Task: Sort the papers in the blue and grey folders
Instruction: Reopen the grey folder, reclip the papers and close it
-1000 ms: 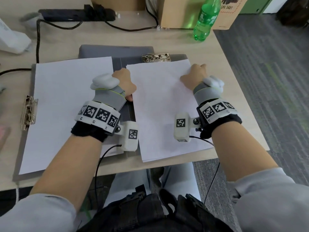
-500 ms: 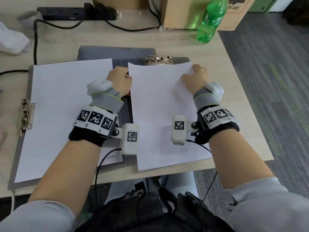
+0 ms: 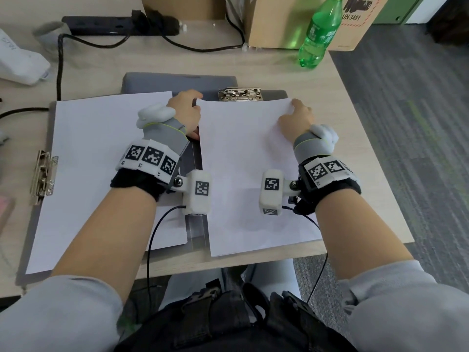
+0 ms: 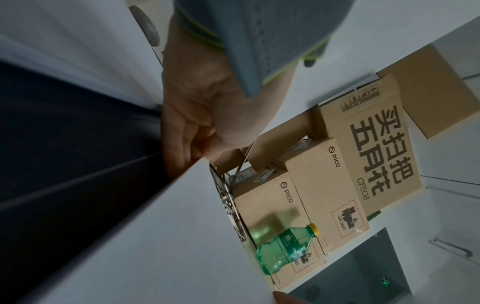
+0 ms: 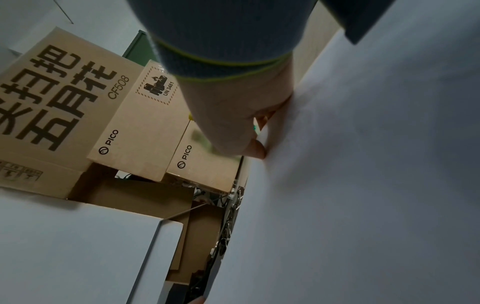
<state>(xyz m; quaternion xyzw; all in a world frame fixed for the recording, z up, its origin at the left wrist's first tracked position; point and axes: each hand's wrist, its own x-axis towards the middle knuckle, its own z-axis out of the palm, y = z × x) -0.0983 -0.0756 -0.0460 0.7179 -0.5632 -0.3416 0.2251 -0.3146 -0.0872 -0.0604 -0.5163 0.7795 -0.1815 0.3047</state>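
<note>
Two stacks of white paper lie side by side on the desk. The left stack (image 3: pixel 101 161) rests on a grey board (image 3: pixel 52 110) with a metal clip (image 3: pixel 43 176) on its left side. The right stack (image 3: pixel 248 161) lies on a dark folder (image 3: pixel 196 224), just below that folder's top clip (image 3: pixel 239 94). My left hand (image 3: pixel 186 107) pinches the right stack at its top left corner, seen as thumb against fingers in the left wrist view (image 4: pixel 205 158). My right hand (image 3: pixel 295 115) holds the top right corner, thumb pressed on the sheet (image 5: pixel 259 148).
A green bottle (image 3: pixel 319 34) and cardboard boxes (image 3: pixel 279 19) stand at the back right. A power strip (image 3: pixel 119 25) with cables runs along the back, and a white object (image 3: pixel 20 62) sits far left. The right stack overhangs the desk's front edge (image 3: pixel 253 260).
My left hand has slid up the right stack's left edge from mid-height to the top corner. The right hand stays at the top right corner.
</note>
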